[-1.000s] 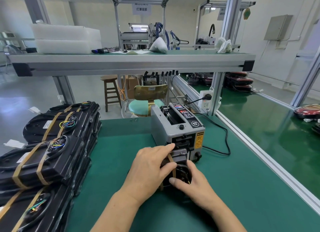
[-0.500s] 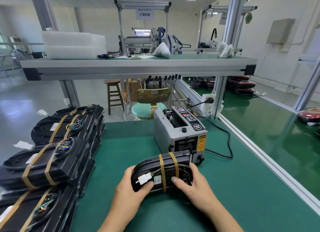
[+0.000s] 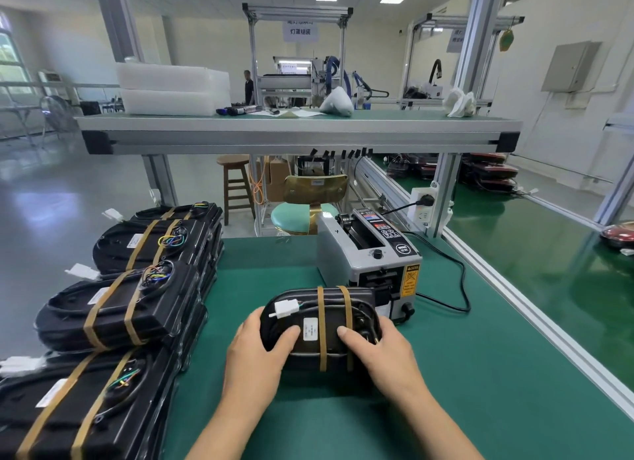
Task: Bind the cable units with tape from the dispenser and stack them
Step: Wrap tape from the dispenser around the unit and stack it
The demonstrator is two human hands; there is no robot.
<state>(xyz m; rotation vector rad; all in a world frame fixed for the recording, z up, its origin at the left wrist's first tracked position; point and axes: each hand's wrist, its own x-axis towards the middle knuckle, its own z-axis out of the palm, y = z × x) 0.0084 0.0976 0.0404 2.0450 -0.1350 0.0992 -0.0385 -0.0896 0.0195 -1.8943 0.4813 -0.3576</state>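
Note:
A black cable unit [image 3: 329,319] with two brown tape bands, a white connector and a white label is tilted up just in front of the grey tape dispenser [image 3: 368,257]. My left hand [image 3: 259,356] grips its left end, thumb on the top face. My right hand [image 3: 380,353] grips its right end, thumb beside the tape bands. On the left of the green table [image 3: 480,374], stacks of taped black units [image 3: 116,308] lie in a row.
The dispenser's black power cord [image 3: 459,288] loops on the mat to its right. An aluminium rail [image 3: 535,315] edges the table on the right. A raised shelf [image 3: 295,130] spans the back, with a green stool [image 3: 302,212] beneath it.
The unit was pressed against the dispenser's mouth under both hands. It has since been turned label side up and drawn slightly toward me, held at both ends.

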